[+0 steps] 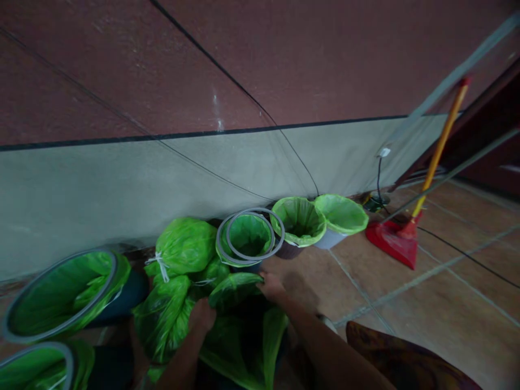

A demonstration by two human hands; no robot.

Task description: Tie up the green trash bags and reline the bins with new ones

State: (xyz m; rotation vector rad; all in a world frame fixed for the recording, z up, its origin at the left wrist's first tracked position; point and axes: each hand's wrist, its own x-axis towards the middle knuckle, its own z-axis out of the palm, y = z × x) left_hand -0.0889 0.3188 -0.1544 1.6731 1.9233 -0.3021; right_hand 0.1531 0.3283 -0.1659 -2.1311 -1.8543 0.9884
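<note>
At the bottom middle, a green bin liner (227,341) hangs open inside a dark bin whose outline is mostly hidden. My left hand (202,317) grips the liner's edge on the left, fingers closed. On the far right side of the same edge, my right hand (273,287) pinches the plastic. The liner's far rim is stretched between both hands. Just beyond my right hand stands a lined bin (247,235) with two loose grey rings (280,227) lying across its top. Tied green bags (187,244) sit beside my left hand, one knotted with a white tie.
Two more lined bins (298,219) stand against the wall. At the left are bins (60,325) with grey rings over green liners. A red dustpan (394,244) with a yellow handle rests on the tiles at right, near a black cable (467,252). Patterned fabric (398,357) shows below.
</note>
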